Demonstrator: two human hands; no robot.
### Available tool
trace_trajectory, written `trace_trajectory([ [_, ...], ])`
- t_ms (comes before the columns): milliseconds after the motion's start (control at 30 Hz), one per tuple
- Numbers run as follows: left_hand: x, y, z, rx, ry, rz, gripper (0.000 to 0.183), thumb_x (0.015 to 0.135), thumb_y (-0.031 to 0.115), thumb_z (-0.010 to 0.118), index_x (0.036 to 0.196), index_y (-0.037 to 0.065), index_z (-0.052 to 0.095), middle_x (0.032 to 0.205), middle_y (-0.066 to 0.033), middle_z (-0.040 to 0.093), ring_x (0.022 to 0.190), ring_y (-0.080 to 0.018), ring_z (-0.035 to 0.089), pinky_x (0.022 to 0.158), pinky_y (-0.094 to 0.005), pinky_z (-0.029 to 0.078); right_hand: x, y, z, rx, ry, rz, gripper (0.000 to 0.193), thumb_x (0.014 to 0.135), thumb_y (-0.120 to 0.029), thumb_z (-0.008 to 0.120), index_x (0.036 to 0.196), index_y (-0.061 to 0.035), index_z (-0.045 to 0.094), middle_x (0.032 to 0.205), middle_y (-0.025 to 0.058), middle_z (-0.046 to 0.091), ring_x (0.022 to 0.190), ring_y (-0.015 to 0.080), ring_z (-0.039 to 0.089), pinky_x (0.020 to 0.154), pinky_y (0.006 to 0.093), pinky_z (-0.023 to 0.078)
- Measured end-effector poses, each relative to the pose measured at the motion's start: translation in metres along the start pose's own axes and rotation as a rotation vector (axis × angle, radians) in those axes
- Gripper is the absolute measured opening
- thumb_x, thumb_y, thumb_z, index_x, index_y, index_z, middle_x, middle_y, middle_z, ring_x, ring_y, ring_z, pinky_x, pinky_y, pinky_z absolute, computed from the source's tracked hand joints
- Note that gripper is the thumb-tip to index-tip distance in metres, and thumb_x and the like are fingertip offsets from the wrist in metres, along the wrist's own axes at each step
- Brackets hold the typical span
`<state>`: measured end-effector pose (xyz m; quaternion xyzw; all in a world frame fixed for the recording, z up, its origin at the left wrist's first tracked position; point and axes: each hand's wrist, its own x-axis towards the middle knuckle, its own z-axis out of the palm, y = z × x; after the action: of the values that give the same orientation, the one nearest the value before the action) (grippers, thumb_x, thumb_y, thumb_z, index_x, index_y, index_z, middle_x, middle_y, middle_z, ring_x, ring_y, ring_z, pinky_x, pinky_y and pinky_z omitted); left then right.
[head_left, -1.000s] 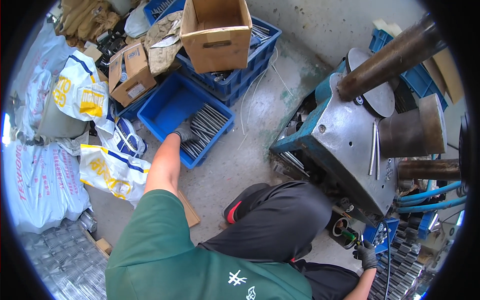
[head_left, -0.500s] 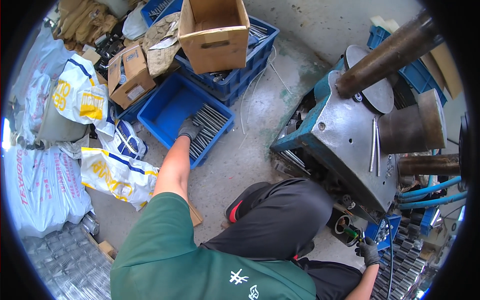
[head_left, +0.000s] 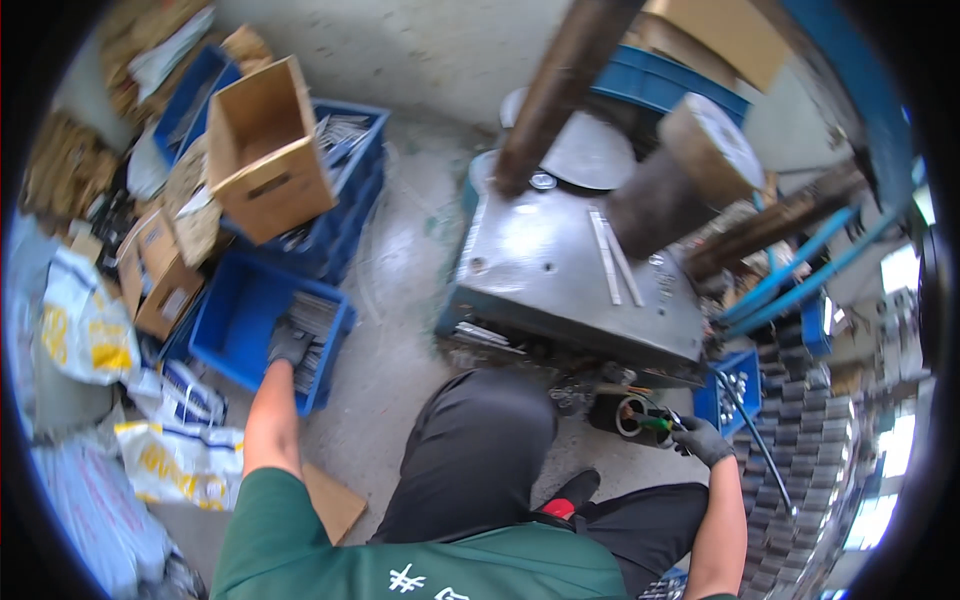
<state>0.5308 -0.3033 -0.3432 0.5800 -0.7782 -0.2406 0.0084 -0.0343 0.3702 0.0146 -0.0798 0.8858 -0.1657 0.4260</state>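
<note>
My left hand [head_left: 288,342], in a dark grey glove, reaches into a blue plastic bin [head_left: 225,352] and lies against a bundle of metal rods [head_left: 316,316]. Blur hides whether its fingers grip any rods. My right hand [head_left: 702,440], gloved alike, is closed on a green-handled tool [head_left: 657,423]. The tool points into the mouth of a dark cylindrical pot [head_left: 606,412], and its far end cannot be made out. Between the hands, two loose rods [head_left: 612,258] rest on the steel top of a machine [head_left: 525,262].
An open cardboard box [head_left: 262,190] stands on stacked blue bins [head_left: 352,190]. White sacks [head_left: 170,462] lie at the left. Thick steel columns [head_left: 560,95] rise from the machine. A small blue bin [head_left: 738,375] and rows of metal pieces [head_left: 790,450] are at the right.
The view has swung right, so the bins appear further left and the machine nearer the middle. My left hand stays at the rods, and my right hand still holds the green-handled tool.
</note>
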Motion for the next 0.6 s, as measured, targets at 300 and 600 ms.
trace_trajectory([
  [300,0.011,0.037,-0.048,-0.262,0.439,-0.009,0.035,0.087,0.02,0.08,0.112,-0.001,0.07,0.112,-0.0216,0.069,0.106,-0.0388,0.066,0.096,-0.0434,0.052,-0.023,-0.012,-0.008,-0.217,0.154,-0.319,0.053,0.081,-0.009,0.073,0.133,0.0,0.065,0.102,0.0135,0.074,0.097,0.0267,0.07,0.094,0.0369,0.055],
  [600,-0.138,0.369,-0.225,-0.79,0.347,0.914,0.01,0.098,0.003,0.066,0.107,-0.001,0.068,0.104,-0.0085,0.068,0.099,-0.017,0.064,0.092,-0.0291,0.051,-0.088,-0.127,-0.019,-0.197,0.699,-0.913,0.026,0.075,-0.006,0.068,0.101,-0.0008,0.065,0.1,0.0227,0.066,0.097,0.041,0.066,0.086,0.0464,0.053],
])
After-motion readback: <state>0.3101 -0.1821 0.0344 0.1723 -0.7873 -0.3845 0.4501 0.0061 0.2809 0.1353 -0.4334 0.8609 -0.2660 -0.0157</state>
